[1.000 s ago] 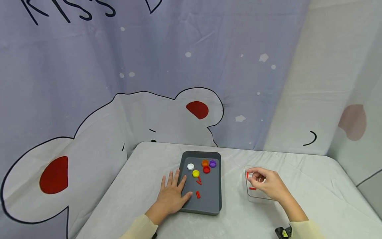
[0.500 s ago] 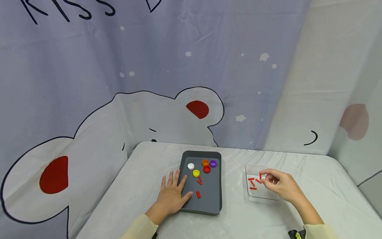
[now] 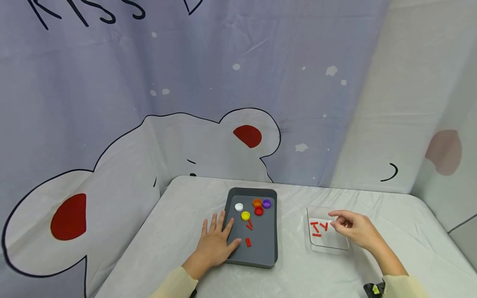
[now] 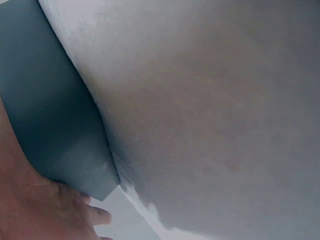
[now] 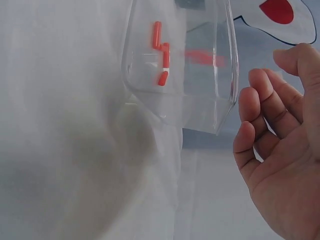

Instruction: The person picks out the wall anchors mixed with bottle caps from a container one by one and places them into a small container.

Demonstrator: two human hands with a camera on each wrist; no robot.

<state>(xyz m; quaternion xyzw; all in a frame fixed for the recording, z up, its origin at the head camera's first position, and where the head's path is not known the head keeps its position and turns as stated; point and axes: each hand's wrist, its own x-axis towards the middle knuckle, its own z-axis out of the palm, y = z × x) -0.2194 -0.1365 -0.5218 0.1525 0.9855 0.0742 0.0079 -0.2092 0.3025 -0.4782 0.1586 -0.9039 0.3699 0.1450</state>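
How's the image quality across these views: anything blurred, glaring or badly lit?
Head view: evenly lit and legible, with a soft shadow by the right forearm; left wrist view: dim, hazy, white cloth lacking crisp detail; right wrist view: right hand fairly clear, bright glints along the clear box's edge, cloth hazy.

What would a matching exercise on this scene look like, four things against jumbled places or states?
1. Left hand
2. Right hand
3. Purple cap
4. Box

A. In the tray, right of the orange cap
B. See-through
C. By the box's right side, holding nothing
D. At the tray's left edge

Pairs: 1-D, 2-C, 3-A, 4-B
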